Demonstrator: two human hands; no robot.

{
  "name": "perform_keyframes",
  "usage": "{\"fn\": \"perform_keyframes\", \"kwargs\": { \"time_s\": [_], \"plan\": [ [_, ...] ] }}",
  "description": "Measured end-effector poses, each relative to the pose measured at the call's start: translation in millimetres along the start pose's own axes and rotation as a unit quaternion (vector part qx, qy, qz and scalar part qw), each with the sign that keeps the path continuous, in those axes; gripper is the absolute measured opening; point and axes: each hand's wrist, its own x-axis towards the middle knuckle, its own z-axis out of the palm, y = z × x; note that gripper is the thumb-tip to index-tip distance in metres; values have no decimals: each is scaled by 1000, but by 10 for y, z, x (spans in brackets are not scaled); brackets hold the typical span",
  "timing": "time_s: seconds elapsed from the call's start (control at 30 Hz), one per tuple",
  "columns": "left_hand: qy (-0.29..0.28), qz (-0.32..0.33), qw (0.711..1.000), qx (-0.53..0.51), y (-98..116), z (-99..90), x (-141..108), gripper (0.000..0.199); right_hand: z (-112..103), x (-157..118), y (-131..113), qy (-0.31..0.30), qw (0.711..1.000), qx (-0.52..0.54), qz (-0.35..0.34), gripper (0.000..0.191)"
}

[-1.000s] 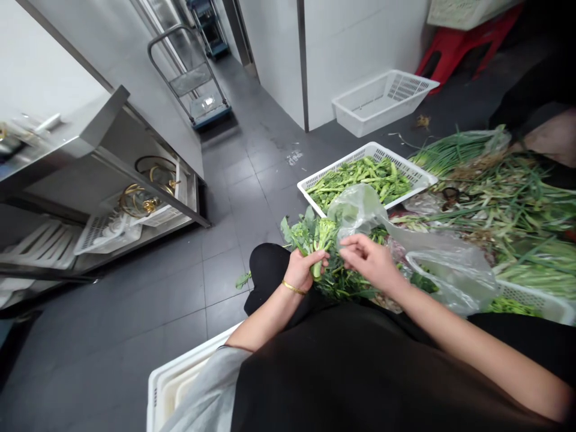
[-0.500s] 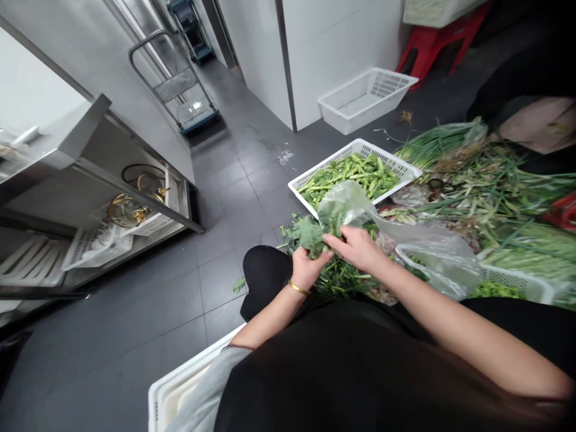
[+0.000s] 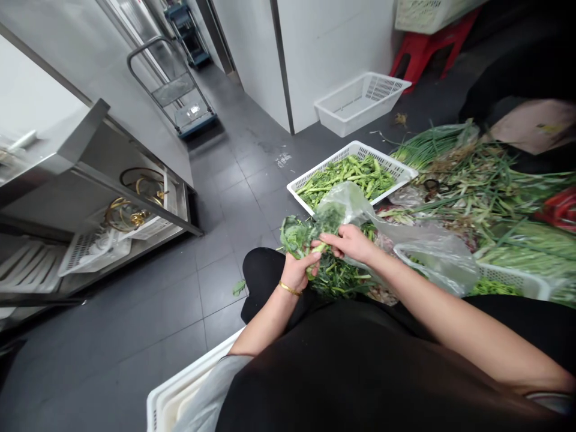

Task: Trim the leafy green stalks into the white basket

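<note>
Now the left hand (image 3: 297, 271) is curling closed around the stalk of the leafy greens (image 3: 294, 233), and the right hand (image 3: 351, 242) is pinching at them. The greens are hovering on the near side of the white basket (image 3: 408, 174), which is holding green stems (image 3: 353, 174).

Yellow-green stems in a white basket (image 3: 405, 173); a red stool (image 3: 416, 55); dark grey tiled floor (image 3: 157, 336).
</note>
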Motion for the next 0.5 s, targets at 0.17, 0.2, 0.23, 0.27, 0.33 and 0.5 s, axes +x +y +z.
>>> {"fn": "perform_keyframes", "kwargs": {
  "time_s": [0.17, 0.2, 0.23, 0.27, 0.33, 0.5],
  "plan": [
    [100, -1, 992, -82, -51, 121, -14, 53, 219, -121, 71, 197, 975, -83, -67, 46],
    [109, -4, 990, -92, -61, 146, -16, 54, 261, -153, 77, 231, 956, -141, -114, 41],
    [119, -2, 987, -103, -70, 167, -15, 53, 298, -178, 75, 245, 935, -202, -158, 35],
    [130, 2, 985, -114, -76, 179, -10, 52, 328, -197, 64, 242, 914, -263, -195, 30],
    [149, 15, 979, -137, -74, 176, 9, 47, 368, -226, 19, 199, 874, -366, -249, 23],
    [93, -13, 986, -140, 59, 10, 58, 41, 270, -361, 6, 26, 861, -399, -315, 18]
  ]
}}
